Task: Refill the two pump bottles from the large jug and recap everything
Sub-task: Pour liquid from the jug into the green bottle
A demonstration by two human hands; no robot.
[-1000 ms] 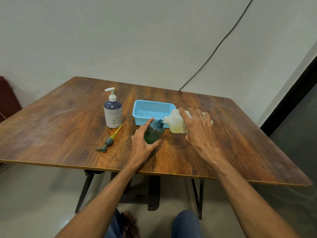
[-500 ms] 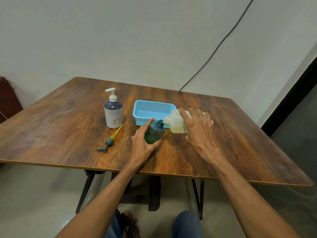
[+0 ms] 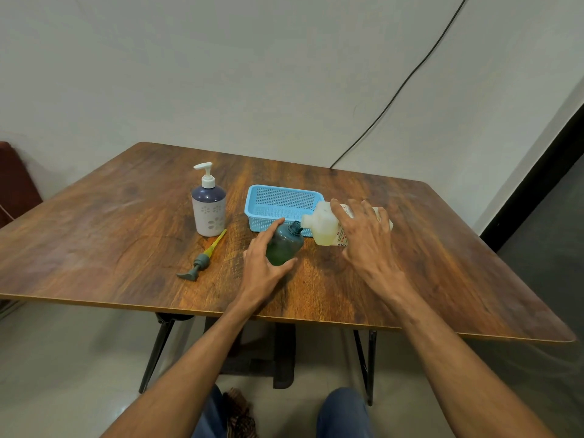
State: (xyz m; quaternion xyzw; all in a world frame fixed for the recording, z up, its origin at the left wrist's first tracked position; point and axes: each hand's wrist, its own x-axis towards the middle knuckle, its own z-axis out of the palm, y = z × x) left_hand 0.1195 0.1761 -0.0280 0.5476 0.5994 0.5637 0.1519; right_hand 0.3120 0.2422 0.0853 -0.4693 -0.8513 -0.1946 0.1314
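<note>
My left hand grips a dark green bottle with no pump on it, standing on the table and leaning to the right. My right hand holds the large pale jug tipped on its side, its spout right at the green bottle's open neck. Yellowish liquid shows inside the jug. The green bottle's grey pump with its yellow tube lies on the table to the left. A white and purple pump bottle stands upright farther left with its white pump on.
A light blue plastic basket sits just behind the green bottle and jug. The wooden table ends near my body. A black cable runs down the wall behind.
</note>
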